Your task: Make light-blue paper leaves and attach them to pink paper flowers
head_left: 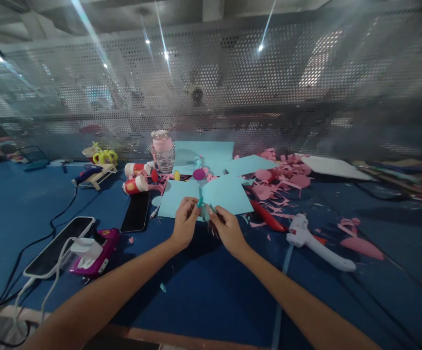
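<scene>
My left hand (186, 221) is closed in a pinch on a small teal piece (200, 201), which looks like cut paper or foam. Close beside it, my right hand (226, 228) is also closed, its fingertips at another small teal bit (211, 208). The exact shape of these pieces is blurred and partly covered by my fingers. Both hands are over the near edge of light-blue sheets (227, 192) lying on the blue table (211, 291). A purple oval (198, 174) lies just beyond them.
To the right are a white glue gun (318, 249), a long red object (269, 217) and pink scraps (291, 172). At left lie a black phone (135, 212), another phone (59, 247), a purple power strip (110, 248) and cables. Paper cups (135, 185) and a pink-topped bottle (162, 153) stand behind.
</scene>
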`<state>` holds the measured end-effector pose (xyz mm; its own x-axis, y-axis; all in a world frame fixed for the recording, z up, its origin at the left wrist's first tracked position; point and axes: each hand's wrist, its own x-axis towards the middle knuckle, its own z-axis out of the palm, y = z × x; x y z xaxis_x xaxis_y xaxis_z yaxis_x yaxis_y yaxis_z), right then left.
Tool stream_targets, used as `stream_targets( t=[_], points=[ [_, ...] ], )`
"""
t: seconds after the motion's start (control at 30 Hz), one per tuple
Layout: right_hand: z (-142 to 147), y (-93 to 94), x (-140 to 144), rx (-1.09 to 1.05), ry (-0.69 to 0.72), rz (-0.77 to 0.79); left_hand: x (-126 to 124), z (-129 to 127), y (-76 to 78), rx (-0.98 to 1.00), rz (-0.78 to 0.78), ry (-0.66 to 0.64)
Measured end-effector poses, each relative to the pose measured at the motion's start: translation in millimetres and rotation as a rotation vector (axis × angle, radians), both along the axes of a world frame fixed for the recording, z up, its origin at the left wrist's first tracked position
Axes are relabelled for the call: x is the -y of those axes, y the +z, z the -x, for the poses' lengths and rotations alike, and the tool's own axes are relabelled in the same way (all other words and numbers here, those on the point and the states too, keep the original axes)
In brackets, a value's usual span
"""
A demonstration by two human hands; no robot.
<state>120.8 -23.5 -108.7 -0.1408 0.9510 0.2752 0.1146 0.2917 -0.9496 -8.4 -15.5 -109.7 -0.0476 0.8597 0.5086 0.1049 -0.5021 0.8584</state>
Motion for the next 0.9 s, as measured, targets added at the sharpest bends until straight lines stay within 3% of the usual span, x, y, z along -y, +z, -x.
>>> stream_targets(
  t=[0.23,0.43,0.63,0.9],
  points=[
    [0.6,0.2,-1.1,-0.116,0.029,0.102,-1.0,1.0,-2.6,0.011,0.053,0.070],
    [-0.6,-0.3,-2.1,-0.117,0.018,0.116,0.2,3.4,-1.4,0.048,0.176,-0.111],
    [-0.1,0.8,-2.4,-0.124,0.039,0.140,1.9,3.5,0.5,-0.058,0.182,-0.106],
    [-2.8,0.5,-2.2,-0.125,0.069,0.149,2.6,0.6,-1.8,0.034,0.214,-0.215]
  ],
)
